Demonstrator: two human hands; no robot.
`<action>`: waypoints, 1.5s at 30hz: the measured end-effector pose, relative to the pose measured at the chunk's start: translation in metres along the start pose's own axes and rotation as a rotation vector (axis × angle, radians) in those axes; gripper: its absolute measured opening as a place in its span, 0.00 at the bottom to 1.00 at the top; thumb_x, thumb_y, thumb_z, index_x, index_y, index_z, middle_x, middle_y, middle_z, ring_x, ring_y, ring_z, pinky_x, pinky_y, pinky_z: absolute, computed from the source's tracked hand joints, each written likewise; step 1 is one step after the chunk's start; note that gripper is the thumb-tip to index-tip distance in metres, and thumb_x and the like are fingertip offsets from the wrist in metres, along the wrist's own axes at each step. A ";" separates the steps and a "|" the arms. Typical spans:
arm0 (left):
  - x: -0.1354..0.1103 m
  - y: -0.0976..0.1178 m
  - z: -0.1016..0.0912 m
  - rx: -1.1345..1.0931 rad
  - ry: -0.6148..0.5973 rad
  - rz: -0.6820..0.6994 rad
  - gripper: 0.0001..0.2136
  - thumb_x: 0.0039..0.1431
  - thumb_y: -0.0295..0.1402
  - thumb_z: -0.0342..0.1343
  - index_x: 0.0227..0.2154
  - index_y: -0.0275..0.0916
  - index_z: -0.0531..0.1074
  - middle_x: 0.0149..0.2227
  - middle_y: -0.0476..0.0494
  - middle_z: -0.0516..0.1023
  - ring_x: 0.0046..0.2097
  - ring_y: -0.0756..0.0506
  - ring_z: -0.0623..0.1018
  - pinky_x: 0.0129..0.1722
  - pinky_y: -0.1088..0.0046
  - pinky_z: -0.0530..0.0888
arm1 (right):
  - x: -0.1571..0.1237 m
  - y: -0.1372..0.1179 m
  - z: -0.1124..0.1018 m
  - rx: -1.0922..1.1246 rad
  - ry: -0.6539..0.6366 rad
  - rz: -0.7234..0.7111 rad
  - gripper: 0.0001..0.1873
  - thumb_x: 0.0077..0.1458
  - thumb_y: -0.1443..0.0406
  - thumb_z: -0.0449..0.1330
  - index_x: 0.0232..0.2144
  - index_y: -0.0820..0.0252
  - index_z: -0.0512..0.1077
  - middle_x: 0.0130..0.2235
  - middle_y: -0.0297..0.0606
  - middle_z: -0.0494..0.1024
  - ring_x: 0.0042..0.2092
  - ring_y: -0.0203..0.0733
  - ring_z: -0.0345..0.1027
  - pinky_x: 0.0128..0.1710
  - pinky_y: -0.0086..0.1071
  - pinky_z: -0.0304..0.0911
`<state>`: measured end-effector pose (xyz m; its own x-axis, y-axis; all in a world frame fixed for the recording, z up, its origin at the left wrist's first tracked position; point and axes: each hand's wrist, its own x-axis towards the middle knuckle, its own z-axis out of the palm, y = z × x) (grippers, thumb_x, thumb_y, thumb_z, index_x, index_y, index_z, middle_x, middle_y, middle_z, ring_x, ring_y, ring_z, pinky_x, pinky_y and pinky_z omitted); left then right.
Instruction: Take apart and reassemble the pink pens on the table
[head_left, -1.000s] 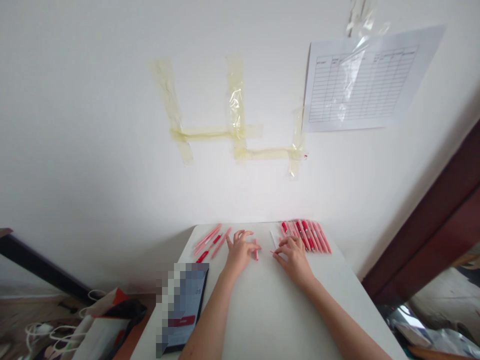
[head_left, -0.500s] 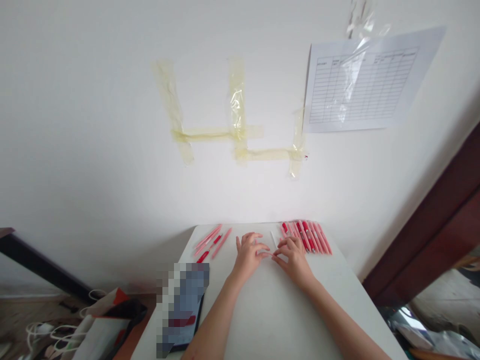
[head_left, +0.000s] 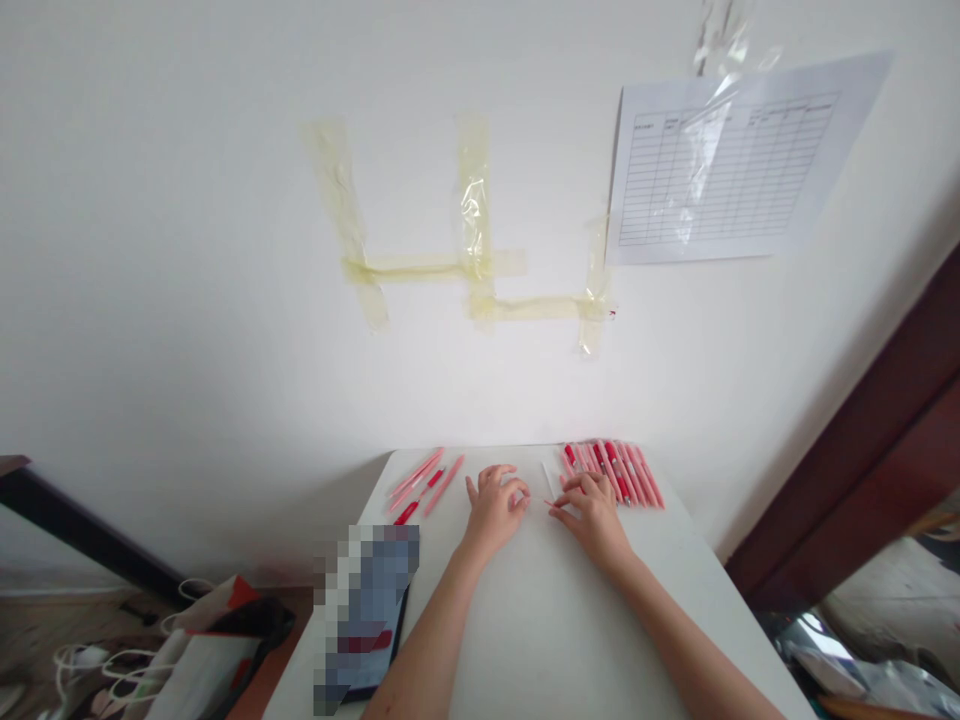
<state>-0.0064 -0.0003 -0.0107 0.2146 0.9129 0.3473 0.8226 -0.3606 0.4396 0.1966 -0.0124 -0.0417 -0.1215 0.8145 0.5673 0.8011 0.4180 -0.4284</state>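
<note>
Head view, lower centre of frame: one thin pink piece (head_left: 547, 502), long axis nearly left-to-right, spanned the gap between the left hand (head_left: 495, 505), pinching its left end, and the right hand (head_left: 591, 510), pinching its right. Just beyond the right hand, on the table (head_left: 555, 620): pink and red pens (head_left: 636, 475), side by side.

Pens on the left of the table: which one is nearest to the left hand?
The pink pen at the right end of that group; the others lie farther from the left hand.
</note>
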 end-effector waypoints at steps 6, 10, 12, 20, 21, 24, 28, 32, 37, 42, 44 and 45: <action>0.000 -0.003 0.001 0.044 -0.025 -0.005 0.05 0.55 0.29 0.58 0.33 0.46 0.75 0.56 0.46 0.67 0.62 0.37 0.60 0.59 0.29 0.45 | 0.001 0.004 -0.001 -0.002 0.005 0.024 0.04 0.52 0.59 0.66 0.30 0.51 0.79 0.42 0.40 0.74 0.51 0.52 0.58 0.52 0.47 0.56; 0.000 -0.003 0.000 0.080 -0.031 0.010 0.06 0.54 0.28 0.58 0.34 0.47 0.75 0.57 0.46 0.66 0.62 0.37 0.59 0.60 0.29 0.42 | 0.001 0.003 -0.001 -0.001 -0.002 0.028 0.04 0.53 0.59 0.66 0.30 0.51 0.79 0.42 0.40 0.74 0.51 0.52 0.58 0.52 0.47 0.55; 0.000 -0.002 -0.001 0.097 -0.026 0.014 0.06 0.54 0.28 0.58 0.34 0.47 0.75 0.57 0.46 0.66 0.62 0.37 0.59 0.60 0.29 0.41 | 0.001 0.002 -0.002 -0.003 -0.004 0.033 0.04 0.53 0.59 0.65 0.30 0.51 0.78 0.42 0.39 0.74 0.51 0.52 0.58 0.52 0.47 0.55; 0.001 0.002 -0.001 0.119 -0.030 0.023 0.07 0.55 0.29 0.57 0.35 0.48 0.75 0.57 0.46 0.67 0.62 0.37 0.59 0.60 0.29 0.39 | 0.000 0.000 0.000 -0.015 -0.011 0.043 0.05 0.52 0.58 0.66 0.31 0.51 0.79 0.43 0.40 0.74 0.52 0.53 0.58 0.53 0.48 0.55; 0.001 0.002 0.000 0.122 -0.028 0.022 0.07 0.55 0.30 0.57 0.35 0.48 0.76 0.57 0.46 0.67 0.62 0.37 0.59 0.61 0.29 0.39 | 0.000 0.000 0.001 -0.012 -0.012 0.043 0.05 0.51 0.58 0.67 0.30 0.51 0.79 0.43 0.40 0.74 0.52 0.53 0.58 0.53 0.48 0.55; 0.001 0.002 0.000 0.130 -0.017 0.017 0.07 0.55 0.30 0.58 0.36 0.49 0.76 0.56 0.46 0.67 0.62 0.37 0.59 0.61 0.30 0.39 | -0.001 0.000 0.003 -0.012 -0.013 0.036 0.06 0.50 0.58 0.67 0.30 0.51 0.79 0.42 0.40 0.74 0.52 0.53 0.58 0.53 0.48 0.55; 0.001 0.003 0.001 0.128 -0.015 0.001 0.07 0.54 0.30 0.59 0.36 0.48 0.76 0.57 0.45 0.67 0.62 0.37 0.60 0.61 0.30 0.39 | -0.001 -0.002 0.005 -0.052 -0.005 0.029 0.06 0.50 0.57 0.68 0.29 0.51 0.78 0.43 0.40 0.74 0.52 0.54 0.58 0.53 0.50 0.54; 0.001 0.003 0.000 0.116 0.001 0.008 0.07 0.54 0.30 0.59 0.36 0.48 0.76 0.56 0.45 0.68 0.62 0.37 0.60 0.61 0.30 0.39 | 0.000 -0.007 0.005 -0.101 0.003 0.014 0.07 0.50 0.57 0.67 0.29 0.52 0.78 0.42 0.40 0.73 0.52 0.54 0.58 0.55 0.52 0.53; 0.001 0.003 0.001 0.109 0.005 0.010 0.06 0.54 0.31 0.60 0.35 0.47 0.76 0.56 0.44 0.68 0.61 0.36 0.61 0.61 0.30 0.40 | 0.001 -0.012 0.006 -0.142 0.003 -0.003 0.07 0.50 0.57 0.67 0.28 0.52 0.77 0.43 0.39 0.73 0.53 0.55 0.58 0.56 0.53 0.50; 0.000 0.003 0.001 0.098 0.005 0.010 0.05 0.54 0.31 0.60 0.34 0.47 0.76 0.55 0.45 0.68 0.62 0.36 0.60 0.61 0.29 0.39 | 0.001 -0.014 0.006 -0.152 0.000 -0.011 0.08 0.48 0.56 0.68 0.28 0.52 0.77 0.43 0.40 0.74 0.53 0.55 0.58 0.56 0.54 0.49; 0.001 0.003 0.000 0.097 -0.001 0.006 0.05 0.54 0.31 0.60 0.34 0.47 0.76 0.56 0.44 0.68 0.62 0.36 0.60 0.61 0.30 0.39 | 0.001 -0.014 0.006 -0.154 0.004 -0.015 0.09 0.48 0.56 0.68 0.27 0.52 0.77 0.42 0.40 0.74 0.52 0.55 0.58 0.56 0.54 0.49; 0.001 0.004 0.000 0.097 -0.003 0.005 0.05 0.54 0.31 0.60 0.34 0.47 0.76 0.56 0.44 0.68 0.62 0.36 0.60 0.61 0.30 0.39 | 0.001 -0.014 0.005 -0.155 0.005 -0.015 0.09 0.48 0.55 0.68 0.27 0.52 0.77 0.42 0.40 0.73 0.52 0.55 0.58 0.56 0.54 0.50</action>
<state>-0.0034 -0.0012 -0.0087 0.2199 0.9118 0.3468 0.8688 -0.3447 0.3556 0.1819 -0.0149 -0.0387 -0.1318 0.8063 0.5766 0.8802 0.3627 -0.3061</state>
